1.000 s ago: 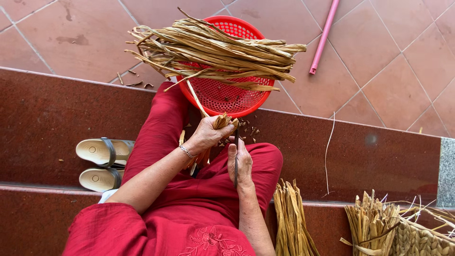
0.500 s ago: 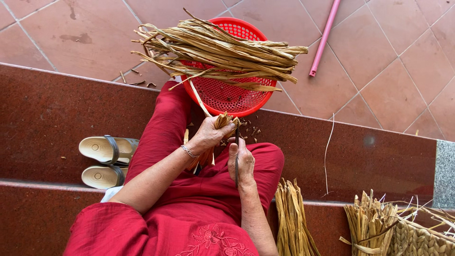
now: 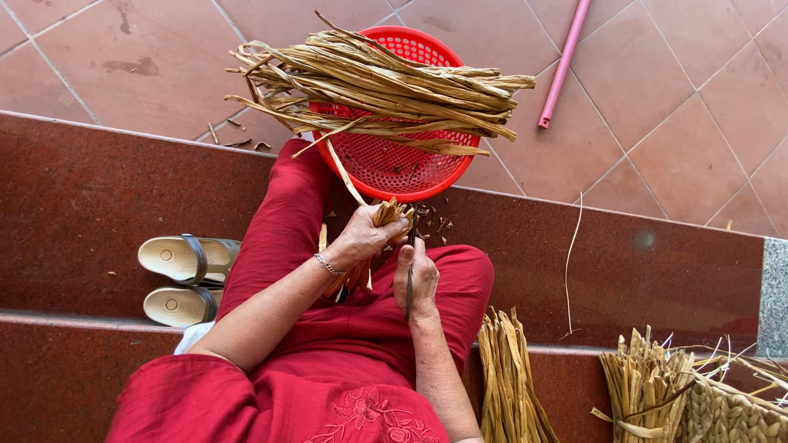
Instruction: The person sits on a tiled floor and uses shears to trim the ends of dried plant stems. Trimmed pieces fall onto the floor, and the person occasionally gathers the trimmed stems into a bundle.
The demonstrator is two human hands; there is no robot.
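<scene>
Left hand [image 3: 365, 238] grips dried fibrous stalks [image 3: 386, 215]; right hand [image 3: 416, 279] holds thin blade [image 3: 409, 283].

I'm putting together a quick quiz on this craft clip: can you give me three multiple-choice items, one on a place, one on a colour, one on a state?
1. Where does the big bundle of dried reeds lie?
A. across the rim of the basket
B. on the sandals
C. in the person's lap

2. What colour is the basket?
A. blue
B. red
C. white

3. What is the left hand doing?
A. resting flat and open on the step
B. gripping a small bunch of strips
C. holding the pink stick

Answers: 1 A, the reeds span the top of the round mesh basket on the tiled floor. 2 B, its rim and mesh are bright red. 3 B, the fingers are closed around the strip ends above the knees, while the right hand holds a thin dark tool beside it.
</scene>
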